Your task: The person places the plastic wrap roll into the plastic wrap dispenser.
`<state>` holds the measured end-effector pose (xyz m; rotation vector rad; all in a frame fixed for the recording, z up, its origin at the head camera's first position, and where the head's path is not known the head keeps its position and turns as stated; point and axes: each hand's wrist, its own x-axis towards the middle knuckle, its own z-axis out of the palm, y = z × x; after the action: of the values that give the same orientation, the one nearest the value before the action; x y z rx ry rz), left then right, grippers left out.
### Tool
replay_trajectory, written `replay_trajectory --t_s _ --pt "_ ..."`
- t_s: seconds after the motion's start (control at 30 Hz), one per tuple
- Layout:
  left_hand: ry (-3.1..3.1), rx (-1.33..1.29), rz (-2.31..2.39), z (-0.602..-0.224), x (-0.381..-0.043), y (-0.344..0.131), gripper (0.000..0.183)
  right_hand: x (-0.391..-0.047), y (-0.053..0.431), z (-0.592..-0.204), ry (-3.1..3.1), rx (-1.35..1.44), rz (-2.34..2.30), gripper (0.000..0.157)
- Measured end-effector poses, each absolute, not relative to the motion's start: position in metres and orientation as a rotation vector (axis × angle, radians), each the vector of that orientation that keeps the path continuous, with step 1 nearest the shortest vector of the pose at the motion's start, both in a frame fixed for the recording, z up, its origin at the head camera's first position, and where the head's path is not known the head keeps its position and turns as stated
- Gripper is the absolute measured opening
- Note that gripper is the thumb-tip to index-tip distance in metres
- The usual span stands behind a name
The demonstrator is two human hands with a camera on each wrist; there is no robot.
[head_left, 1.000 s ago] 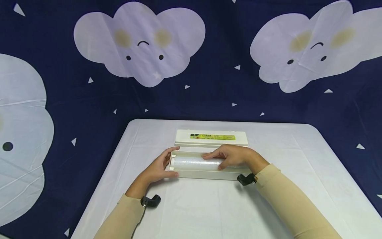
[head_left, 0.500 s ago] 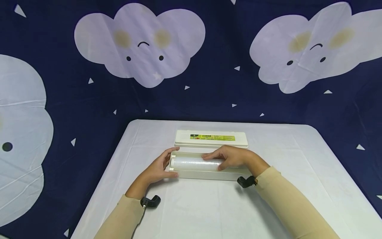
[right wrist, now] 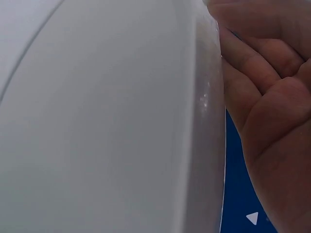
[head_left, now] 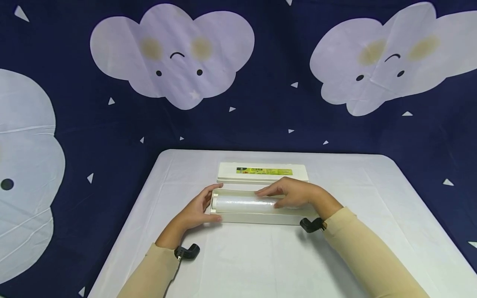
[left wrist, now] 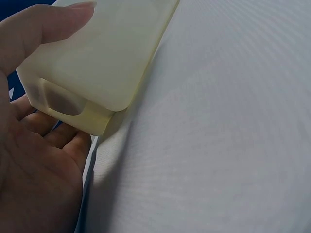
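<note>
While left fingers (left wrist: 77, 145) hold box (head_left: 257, 218), lid (head_left: 262, 172) lies beyond.

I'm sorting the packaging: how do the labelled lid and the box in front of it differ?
The lid carries a yellow-green label, while the box has a plain front. The box is open and holds a shiny roll; the lid lies behind it. The left hand grips the box; no hand grips the lid. Both are long and whitish.
</note>
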<state>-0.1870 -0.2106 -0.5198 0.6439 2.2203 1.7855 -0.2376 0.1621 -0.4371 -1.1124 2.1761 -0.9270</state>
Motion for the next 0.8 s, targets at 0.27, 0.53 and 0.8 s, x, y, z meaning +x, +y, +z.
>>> replay_trajectory --t_s 0.27,0.53,0.8 --pt "2.216 0.643 1.788 -0.520 -0.187 -0.211 0.109 -0.235 0.172 -0.438 2.164 -1.118 -0.975 0.062" --pt "2.226 0.634 1.780 -0.520 -0.186 -0.211 0.109 -0.231 0.185 -0.438 2.206 -1.117 -1.059 0.058" --pt "2.231 0.643 1.782 -0.520 -0.187 -0.211 0.108 -0.227 0.198 -0.432 2.250 -1.063 -1.224 0.057"
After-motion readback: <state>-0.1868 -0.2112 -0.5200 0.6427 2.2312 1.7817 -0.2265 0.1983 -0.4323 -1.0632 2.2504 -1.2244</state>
